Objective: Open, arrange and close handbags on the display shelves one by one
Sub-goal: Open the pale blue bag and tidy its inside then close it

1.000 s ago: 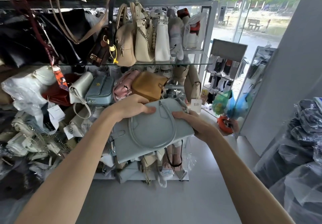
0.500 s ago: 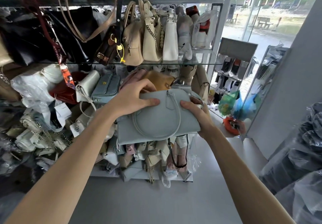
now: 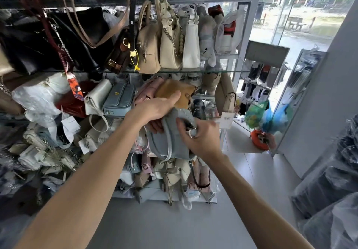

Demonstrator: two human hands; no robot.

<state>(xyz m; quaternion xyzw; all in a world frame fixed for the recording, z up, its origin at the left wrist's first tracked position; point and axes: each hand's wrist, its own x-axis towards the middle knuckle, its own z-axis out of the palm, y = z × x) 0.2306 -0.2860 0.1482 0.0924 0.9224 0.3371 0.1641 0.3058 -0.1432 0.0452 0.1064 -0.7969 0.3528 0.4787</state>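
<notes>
Head view. The blue bag sits at the centre of the frame, just in front of the middle shelf and below its glass edge. The bag is turned on end: its long axis runs roughly top to bottom of the frame, tilted slightly, with the looped handle lying against its left face.

The left hand covers the bag's upper end; its fingers curl over the top, and the fingertips reach to the tan bag just above. The right hand is on the bag's right edge, its grip closed in a pinch on a small metal ring, probably the zip pull or a strap fitting; which one cannot be told.

Judgement: the zip line likely follows the bag's long axis, so the pull should travel along that axis while the left hand steadies the opposite end. The right hand is nearer the hardware and better placed to work it.
</notes>
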